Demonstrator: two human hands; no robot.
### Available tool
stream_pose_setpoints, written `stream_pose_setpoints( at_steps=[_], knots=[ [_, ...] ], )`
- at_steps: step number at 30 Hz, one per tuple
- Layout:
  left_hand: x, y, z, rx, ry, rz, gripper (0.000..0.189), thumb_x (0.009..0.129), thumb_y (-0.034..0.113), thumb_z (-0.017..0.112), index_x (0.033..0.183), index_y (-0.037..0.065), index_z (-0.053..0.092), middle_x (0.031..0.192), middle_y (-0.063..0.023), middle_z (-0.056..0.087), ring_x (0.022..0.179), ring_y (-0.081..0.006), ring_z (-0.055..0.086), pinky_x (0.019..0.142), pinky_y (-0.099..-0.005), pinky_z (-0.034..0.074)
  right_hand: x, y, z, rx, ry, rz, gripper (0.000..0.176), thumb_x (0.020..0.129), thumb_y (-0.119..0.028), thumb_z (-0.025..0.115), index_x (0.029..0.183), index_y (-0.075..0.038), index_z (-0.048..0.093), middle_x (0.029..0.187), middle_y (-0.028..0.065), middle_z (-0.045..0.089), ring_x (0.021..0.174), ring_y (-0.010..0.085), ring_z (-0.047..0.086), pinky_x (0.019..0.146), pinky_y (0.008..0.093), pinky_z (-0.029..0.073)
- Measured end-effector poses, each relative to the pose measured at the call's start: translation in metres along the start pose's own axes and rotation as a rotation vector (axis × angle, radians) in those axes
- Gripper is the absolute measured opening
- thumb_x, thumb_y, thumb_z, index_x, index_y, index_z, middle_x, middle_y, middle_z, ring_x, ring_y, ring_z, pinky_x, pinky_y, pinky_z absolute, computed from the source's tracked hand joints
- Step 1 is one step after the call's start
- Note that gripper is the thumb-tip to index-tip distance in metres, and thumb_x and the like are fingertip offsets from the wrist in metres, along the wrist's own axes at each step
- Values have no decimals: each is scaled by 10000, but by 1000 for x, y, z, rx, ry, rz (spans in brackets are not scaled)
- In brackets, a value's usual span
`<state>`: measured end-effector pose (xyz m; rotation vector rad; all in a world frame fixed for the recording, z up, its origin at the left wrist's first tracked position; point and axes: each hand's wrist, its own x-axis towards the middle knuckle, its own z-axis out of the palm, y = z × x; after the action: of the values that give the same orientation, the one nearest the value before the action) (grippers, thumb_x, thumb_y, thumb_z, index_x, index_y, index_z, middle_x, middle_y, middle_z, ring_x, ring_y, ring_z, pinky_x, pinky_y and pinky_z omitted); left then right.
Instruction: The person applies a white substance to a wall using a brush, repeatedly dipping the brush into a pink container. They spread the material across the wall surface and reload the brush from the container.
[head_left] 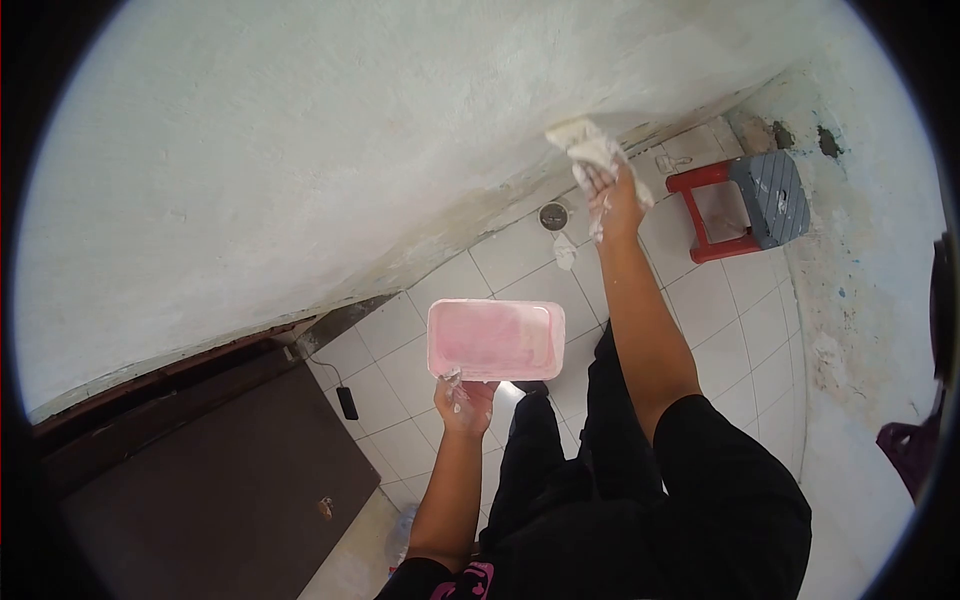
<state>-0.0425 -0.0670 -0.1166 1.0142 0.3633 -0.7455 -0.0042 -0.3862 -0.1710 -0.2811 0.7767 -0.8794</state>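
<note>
My left hand (464, 402) grips the near edge of a shallow pink plastic tub (495, 340), thumb up over the rim. A whitish film coats the tub's inside. Out ahead on the right, my right hand (615, 205) is closed on a cream-white, cloth-like piece (585, 140), which overlaps the lower part of the wall (400, 130) in this view. White paste is smeared over the fingers of both hands. The wall surface is patchy white and grey-green.
A red and grey plastic stool (780, 200) stands by the right-hand wall. A small round pot (553, 216) and a white-smeared piece (565, 251) are on the tiled floor (395, 340). A dark brown cabinet or panel (230, 480) fills the lower left, with a black phone-like object (347, 403) beside it.
</note>
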Motion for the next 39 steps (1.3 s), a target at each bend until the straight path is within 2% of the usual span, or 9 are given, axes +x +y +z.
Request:
stream_pose_setpoints(
  at_steps=[3, 8, 12, 14, 16, 20, 26, 34, 39],
  knots=[
    [-1, 1, -3, 10, -1, 6, 548, 857, 380, 459, 1305, 66, 420, 1271, -134, 508, 1149, -314, 528, 928, -501, 464, -29, -42, 50, 11, -135, -98, 451, 916, -237, 467, 1301, -9, 413, 1189, 209, 558, 1083, 295, 576, 927, 380, 493],
    [-1, -3, -9, 4, -7, 26, 561, 848, 389, 459, 1302, 62, 420, 1255, -139, 518, 1119, -325, 548, 893, -507, 488, -23, -32, 21, 293, -396, -145, 461, 912, -220, 459, 1329, -32, 401, 1189, 205, 557, 1083, 290, 575, 907, 386, 504],
    [2, -10, -26, 10, 15, 34, 567, 844, 392, 461, 1300, 57, 421, 1249, -144, 522, 1111, -329, 553, 884, -524, 491, -8, 30, -18, -3, -194, -80, 435, 918, -187, 461, 1308, -12, 381, 1159, 212, 541, 1043, 328, 585, 885, 417, 516],
    [1, -8, -24, -80, 40, -18, 510, 804, 278, 491, 1274, 86, 444, 1238, -116, 534, 1142, -298, 532, 943, -482, 452, -1, 49, -34, -54, -159, -54, 425, 919, -163, 464, 1301, 5, 383, 1165, 203, 541, 1040, 326, 591, 877, 418, 523],
    [1, -8, -28, -59, 35, -21, 513, 804, 280, 491, 1276, 83, 442, 1240, -116, 533, 1139, -298, 533, 942, -483, 453, 2, 54, -42, -32, 24, 39, 410, 919, -120, 475, 1285, 40, 382, 1158, 204, 544, 1031, 329, 599, 886, 412, 521],
    [1, -4, -23, -69, 9, -10, 518, 810, 286, 487, 1281, 75, 435, 1244, -119, 529, 1134, -301, 537, 938, -487, 456, -5, 33, -12, -32, 79, 47, 410, 908, -97, 496, 1274, 52, 386, 1147, 215, 547, 1029, 332, 599, 885, 408, 524],
    [7, -8, -30, -43, 8, 44, 556, 842, 365, 469, 1304, 61, 416, 1264, -145, 507, 1134, -328, 535, 911, -513, 475, -52, -26, 40, 147, -386, -189, 465, 944, -249, 442, 1332, -10, 348, 1167, 256, 536, 1073, 327, 571, 959, 405, 473],
    [14, -16, -51, -142, 33, 45, 516, 823, 310, 481, 1280, 73, 447, 1242, -130, 533, 1114, -314, 554, 920, -492, 472, -9, 79, -39, -54, -35, -44, 401, 932, -119, 448, 1297, 20, 357, 1163, 224, 527, 1048, 333, 591, 851, 417, 542],
    [14, -14, -53, -135, 70, 54, 525, 815, 318, 491, 1278, 74, 448, 1241, -129, 533, 1110, -316, 554, 910, -494, 477, -33, 35, 16, -31, 40, 17, 417, 932, -151, 454, 1305, 8, 356, 1196, 223, 516, 1050, 350, 587, 844, 433, 542]
  ],
)
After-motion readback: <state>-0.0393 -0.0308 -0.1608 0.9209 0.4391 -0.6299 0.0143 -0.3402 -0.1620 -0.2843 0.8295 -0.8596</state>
